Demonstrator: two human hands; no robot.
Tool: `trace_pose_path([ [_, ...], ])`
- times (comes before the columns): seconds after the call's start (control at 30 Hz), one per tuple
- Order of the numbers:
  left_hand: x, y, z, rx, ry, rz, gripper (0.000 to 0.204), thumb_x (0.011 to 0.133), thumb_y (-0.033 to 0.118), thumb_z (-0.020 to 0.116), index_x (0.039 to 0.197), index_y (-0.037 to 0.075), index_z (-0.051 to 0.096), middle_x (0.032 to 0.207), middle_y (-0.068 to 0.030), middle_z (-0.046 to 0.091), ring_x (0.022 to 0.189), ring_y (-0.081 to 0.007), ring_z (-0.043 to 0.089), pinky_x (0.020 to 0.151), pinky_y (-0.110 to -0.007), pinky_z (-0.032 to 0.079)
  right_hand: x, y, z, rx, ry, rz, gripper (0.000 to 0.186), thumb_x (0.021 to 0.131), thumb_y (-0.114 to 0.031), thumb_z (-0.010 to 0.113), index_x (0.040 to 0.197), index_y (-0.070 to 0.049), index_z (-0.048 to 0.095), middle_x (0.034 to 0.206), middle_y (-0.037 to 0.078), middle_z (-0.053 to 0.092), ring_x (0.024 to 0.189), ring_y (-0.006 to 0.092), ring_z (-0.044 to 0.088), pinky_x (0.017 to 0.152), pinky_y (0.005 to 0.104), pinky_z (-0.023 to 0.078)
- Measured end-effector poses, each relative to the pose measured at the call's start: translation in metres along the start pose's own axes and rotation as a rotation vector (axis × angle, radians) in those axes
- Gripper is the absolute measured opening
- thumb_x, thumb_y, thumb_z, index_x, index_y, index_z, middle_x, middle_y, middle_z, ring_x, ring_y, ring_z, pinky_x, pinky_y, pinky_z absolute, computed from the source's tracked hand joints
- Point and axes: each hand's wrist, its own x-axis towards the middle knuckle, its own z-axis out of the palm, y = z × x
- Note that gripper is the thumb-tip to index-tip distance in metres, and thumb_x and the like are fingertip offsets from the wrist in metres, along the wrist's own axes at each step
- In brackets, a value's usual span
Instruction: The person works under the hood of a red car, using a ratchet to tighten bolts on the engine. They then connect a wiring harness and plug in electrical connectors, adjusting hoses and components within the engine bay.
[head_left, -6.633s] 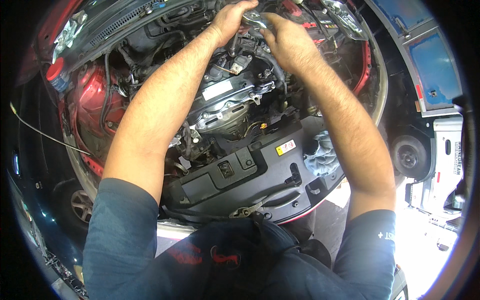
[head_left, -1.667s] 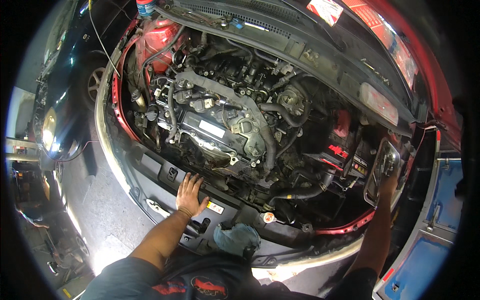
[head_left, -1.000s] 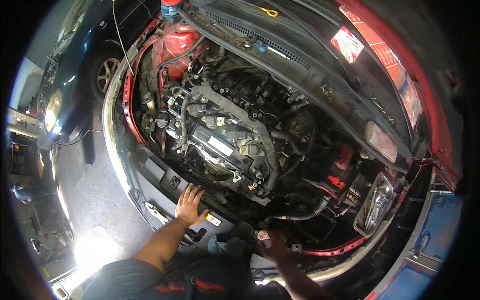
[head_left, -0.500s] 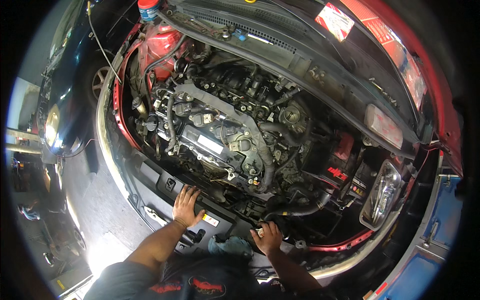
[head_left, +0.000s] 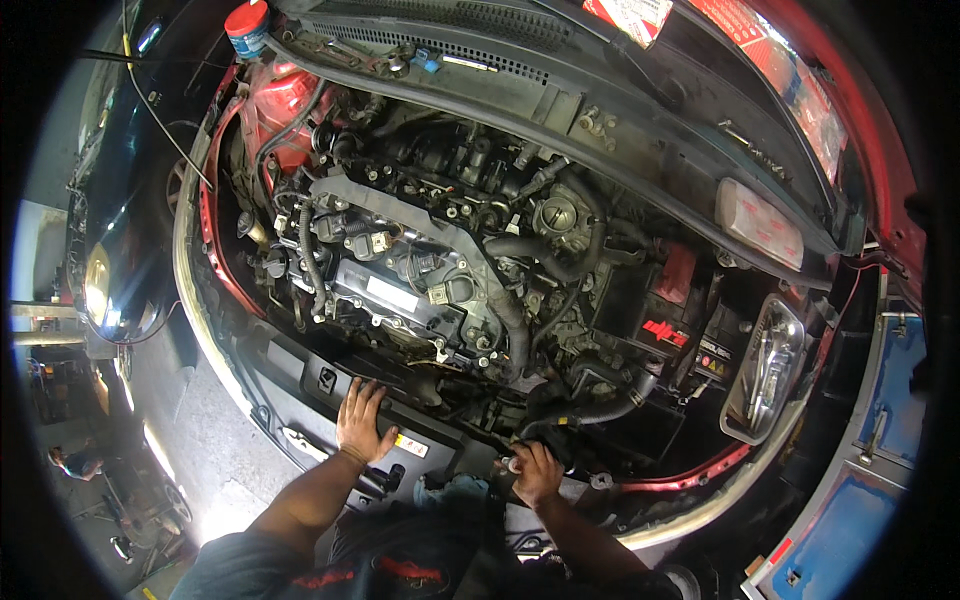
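Note:
My left hand [head_left: 363,430] lies flat with its fingers stretched out on the dark plastic front panel [head_left: 430,418] of an open engine bay, just left of a small white and yellow label. To its right, my right hand [head_left: 538,472] has its fingers curled down at the panel's right end. A small pale piece [head_left: 512,465] shows beside the fingertips; what the fingers grip, if anything, is hidden. The engine [head_left: 350,278] lies beyond both hands, its black cover bearing a white sticker. A thick black hose [head_left: 605,412] runs just past my right hand.
At the right sit a battery [head_left: 712,355] and a metal tray [head_left: 738,432] of tools. A wrapped package [head_left: 760,222] and a red-lidded tub [head_left: 248,42] rest along the far side. A bluish cloth [head_left: 455,490] lies near my body. Blue drawers [head_left: 840,535] stand right; a dark car [head_left: 125,220] left.
The view has shifted, so the engine bay sits slightly farther left and higher. My left hand stays flat on the panel; my right hand stays curled at nearly the same spot.

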Motion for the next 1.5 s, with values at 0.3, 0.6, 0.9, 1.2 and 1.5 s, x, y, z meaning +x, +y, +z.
trace_pose_path([
  [0.3, -0.002, 0.002, 0.0, 0.004, 0.011, -0.023, 0.084, 0.073, 0.041, 0.073, 0.147, 0.011, 0.045, 0.155, -0.0134, 0.041, 0.15, -0.0392, 0.026, 0.119, -0.053, 0.029, 0.001, -0.001, 0.0, -0.074, 0.055, -0.083, 0.041, 0.08, -0.043, 0.081, 0.104, -0.013, 0.071, 0.097, 0.007, 0.061, 0.089, 0.0267, 0.064, 0.071, 0.0401, 0.055],
  [0.6, -0.005, 0.002, 0.006, 0.015, 0.068, -0.027, 0.079, 0.079, 0.044, 0.07, 0.147, 0.013, 0.045, 0.154, -0.0119, 0.042, 0.151, -0.0349, 0.026, 0.121, -0.049, 0.027, -0.004, -0.009, 0.004, -0.145, 0.036, 0.0, 0.046, 0.079, -0.045, 0.08, 0.109, -0.013, 0.068, 0.098, 0.008, 0.059, 0.092, 0.0302, 0.067, 0.071, 0.0427, 0.057],
  [0.9, -0.007, 0.0, 0.007, -0.008, 0.1, -0.024, 0.075, 0.084, 0.047, 0.067, 0.147, 0.012, 0.046, 0.154, -0.0098, 0.042, 0.152, -0.0325, 0.025, 0.122, -0.047, 0.027, -0.03, 0.013, -0.033, -0.061, 0.094, -0.101, 0.068, 0.084, -0.044, 0.077, 0.131, -0.001, 0.054, 0.125, 0.025, 0.055, 0.116, 0.044, 0.052, 0.102, 0.0522, 0.043],
  [1.2, -0.008, 0.001, 0.008, 0.009, 0.091, -0.047, 0.072, 0.087, 0.049, 0.065, 0.148, 0.014, 0.045, 0.156, -0.0082, 0.041, 0.153, -0.0307, 0.023, 0.122, -0.048, 0.026, -0.082, 0.069, -0.044, -0.467, 0.066, 0.626, 0.069, 0.098, -0.055, 0.053, 0.133, 0.004, 0.05, 0.127, 0.024, 0.057, 0.119, 0.0407, 0.055, 0.109, 0.0514, 0.038],
  [1.5, -0.007, -0.003, 0.014, 0.011, 0.118, -0.032, 0.073, 0.086, 0.05, 0.065, 0.148, 0.015, 0.046, 0.154, -0.0101, 0.042, 0.152, -0.0319, 0.026, 0.121, -0.049, 0.029, -0.077, 0.069, -0.033, -0.447, 0.195, 0.59, 0.06, 0.097, -0.051, 0.056, 0.126, 0.002, 0.049, 0.121, 0.023, 0.055, 0.115, 0.0425, 0.056, 0.101, 0.0534, 0.042],
])
